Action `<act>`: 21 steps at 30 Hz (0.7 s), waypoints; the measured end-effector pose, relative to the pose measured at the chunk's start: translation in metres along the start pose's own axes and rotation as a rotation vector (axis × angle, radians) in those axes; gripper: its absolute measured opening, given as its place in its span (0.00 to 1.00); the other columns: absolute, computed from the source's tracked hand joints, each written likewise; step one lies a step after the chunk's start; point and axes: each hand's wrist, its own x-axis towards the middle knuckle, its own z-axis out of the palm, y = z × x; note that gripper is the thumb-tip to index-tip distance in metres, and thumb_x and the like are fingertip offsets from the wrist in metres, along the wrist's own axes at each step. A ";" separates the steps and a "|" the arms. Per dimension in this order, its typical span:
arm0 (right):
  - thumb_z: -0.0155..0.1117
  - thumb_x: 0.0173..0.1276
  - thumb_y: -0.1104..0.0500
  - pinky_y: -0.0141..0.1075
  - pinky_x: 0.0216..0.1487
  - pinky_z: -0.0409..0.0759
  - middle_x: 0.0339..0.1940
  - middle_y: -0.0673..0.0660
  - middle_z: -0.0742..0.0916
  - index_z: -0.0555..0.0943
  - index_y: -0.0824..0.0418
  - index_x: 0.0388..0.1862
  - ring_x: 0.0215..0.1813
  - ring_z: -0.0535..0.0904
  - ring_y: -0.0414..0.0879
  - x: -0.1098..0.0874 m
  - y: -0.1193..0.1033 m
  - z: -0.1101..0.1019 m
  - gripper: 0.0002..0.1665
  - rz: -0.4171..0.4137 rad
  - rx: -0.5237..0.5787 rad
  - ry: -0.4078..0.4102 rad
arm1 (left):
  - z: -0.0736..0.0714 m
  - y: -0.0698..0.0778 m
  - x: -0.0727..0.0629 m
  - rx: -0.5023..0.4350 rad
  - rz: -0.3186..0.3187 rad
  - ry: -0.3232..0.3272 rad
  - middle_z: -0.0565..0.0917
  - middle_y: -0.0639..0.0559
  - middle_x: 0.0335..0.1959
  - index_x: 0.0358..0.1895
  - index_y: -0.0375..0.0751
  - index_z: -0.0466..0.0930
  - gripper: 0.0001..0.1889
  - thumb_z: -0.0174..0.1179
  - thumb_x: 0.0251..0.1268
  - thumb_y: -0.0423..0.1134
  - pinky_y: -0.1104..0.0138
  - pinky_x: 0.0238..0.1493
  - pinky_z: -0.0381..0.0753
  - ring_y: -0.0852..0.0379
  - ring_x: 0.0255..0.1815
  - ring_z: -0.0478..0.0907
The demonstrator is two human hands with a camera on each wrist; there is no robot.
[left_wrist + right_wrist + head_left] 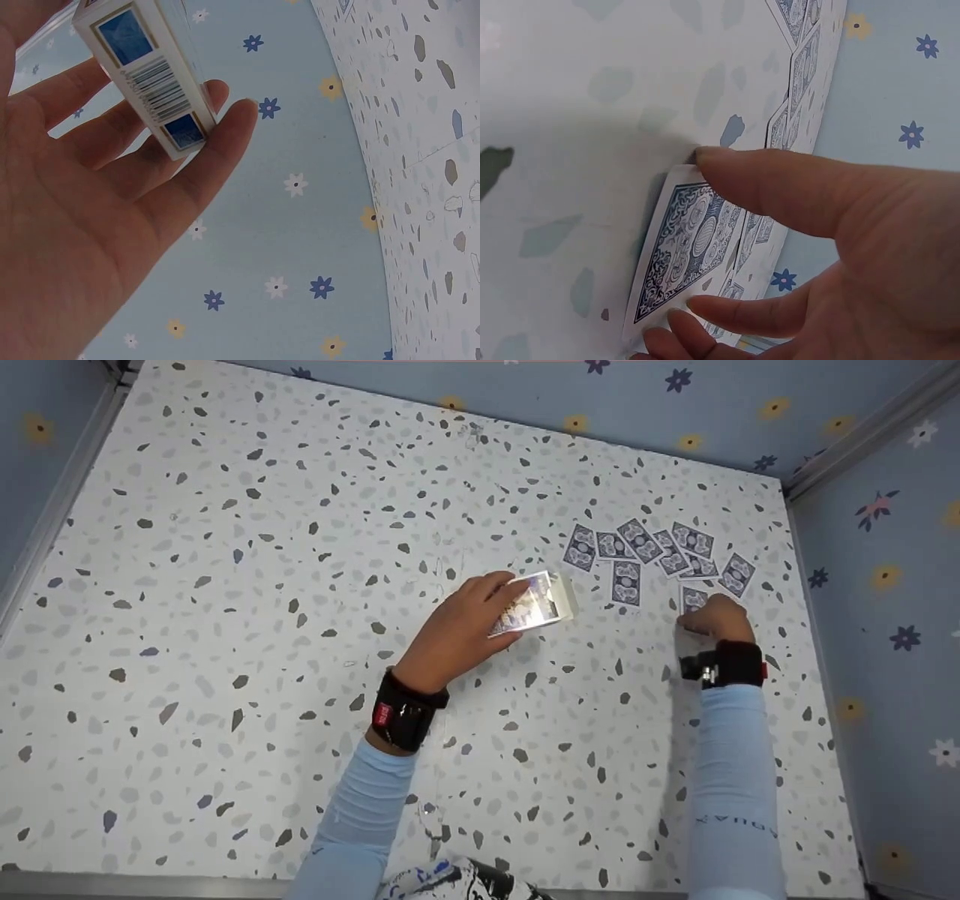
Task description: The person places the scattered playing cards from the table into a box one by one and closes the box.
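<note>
My left hand (461, 626) grips a playing card box (534, 606) above the table, its shiny face up and its pale open flap end pointing right. In the left wrist view the narrow side of the box (156, 88) shows a barcode between two blue panels, with fingers curled behind it. My right hand (724, 619) holds a playing card (690, 244) by its edges, thumb at one end and fingertips near the other. That card lies close over the table, its dark blue patterned back up. Part of the card is hidden under the hand in the head view.
Several playing cards (640, 541) lie back up beyond my right hand, some overlapping. One single card (626, 583) sits nearer, between the box and the right hand. The speckled white table (225, 585) has blue flowered panels (892, 675) along its right and far sides.
</note>
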 end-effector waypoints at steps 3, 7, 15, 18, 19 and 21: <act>0.59 0.59 0.51 0.56 0.58 0.71 0.56 0.75 0.73 0.65 0.79 0.59 0.54 0.70 0.65 -0.002 0.001 0.001 0.39 0.014 0.008 -0.024 | 0.000 0.000 0.000 0.000 0.001 -0.001 0.71 0.46 0.61 0.66 0.44 0.66 0.30 0.62 0.60 0.43 0.62 0.60 0.73 0.51 0.61 0.69; 0.60 0.62 0.47 0.58 0.69 0.58 0.67 0.78 0.61 0.48 0.80 0.69 0.67 0.58 0.71 -0.003 0.005 0.001 0.52 0.052 0.059 -0.090 | 0.000 0.000 0.000 0.004 0.003 -0.007 0.71 0.46 0.61 0.66 0.44 0.66 0.30 0.62 0.60 0.43 0.62 0.61 0.73 0.51 0.61 0.69; 0.60 0.61 0.40 0.58 0.72 0.51 0.70 0.79 0.53 0.36 0.79 0.70 0.71 0.49 0.72 -0.008 0.012 0.006 0.63 0.081 0.108 -0.142 | 0.001 0.002 0.001 0.009 0.011 -0.020 0.71 0.46 0.61 0.66 0.42 0.66 0.30 0.62 0.60 0.42 0.62 0.60 0.73 0.50 0.60 0.69; 0.61 0.60 0.38 0.59 0.71 0.53 0.68 0.80 0.55 0.42 0.79 0.70 0.69 0.52 0.72 -0.011 0.016 0.007 0.62 0.063 0.120 -0.115 | 0.002 0.001 0.002 0.006 0.005 -0.026 0.71 0.46 0.61 0.66 0.43 0.66 0.30 0.62 0.60 0.43 0.62 0.61 0.73 0.50 0.61 0.69; 0.61 0.59 0.38 0.59 0.70 0.54 0.67 0.81 0.56 0.44 0.80 0.69 0.69 0.53 0.73 -0.011 0.017 0.007 0.61 0.052 0.117 -0.101 | 0.003 0.001 0.002 0.005 0.002 -0.027 0.72 0.46 0.61 0.66 0.43 0.66 0.30 0.62 0.60 0.43 0.62 0.61 0.73 0.50 0.61 0.69; 0.61 0.60 0.40 0.58 0.69 0.57 0.65 0.81 0.59 0.49 0.81 0.67 0.66 0.58 0.72 -0.012 0.019 0.009 0.57 0.038 0.127 -0.074 | 0.003 0.001 0.002 0.002 -0.002 -0.030 0.72 0.46 0.61 0.66 0.43 0.66 0.30 0.62 0.60 0.43 0.62 0.60 0.73 0.50 0.60 0.70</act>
